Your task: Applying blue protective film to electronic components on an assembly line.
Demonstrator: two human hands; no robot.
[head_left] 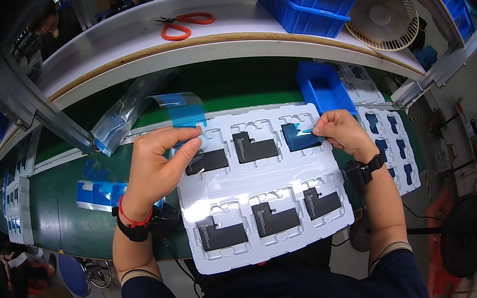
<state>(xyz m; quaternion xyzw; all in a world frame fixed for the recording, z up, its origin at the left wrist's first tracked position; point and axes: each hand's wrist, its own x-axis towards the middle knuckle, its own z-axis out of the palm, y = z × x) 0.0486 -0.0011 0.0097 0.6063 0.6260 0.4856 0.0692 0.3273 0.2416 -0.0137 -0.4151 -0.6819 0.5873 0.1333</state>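
A white moulded tray (pixel 265 181) lies in front of me, with several flat black L-shaped batteries (pixel 256 147) in its pockets. In the far right pocket, a blue film piece (pixel 302 136) covers a battery. My right hand (pixel 340 132) pinches that film's right edge between thumb and fingers. Over the tray's far left corner is my left hand (pixel 161 163), thumb and forefinger brought close together. Something pale and translucent shows at those fingertips, too faint to name. Just beyond them a curved clear strip with blue patches (pixel 185 111) stands up.
More blue film pieces (pixel 101 194) lie on the green bench (pixel 59 214) at left, near a clear plastic bag (pixel 122 117). A blue bin (pixel 325 87) and another filled tray (pixel 393 150) stand at right. Red-handled cutters (pixel 184 24) lie on the shelf beside stacked blue bins (pixel 310 2) and a fan (pixel 381 13).
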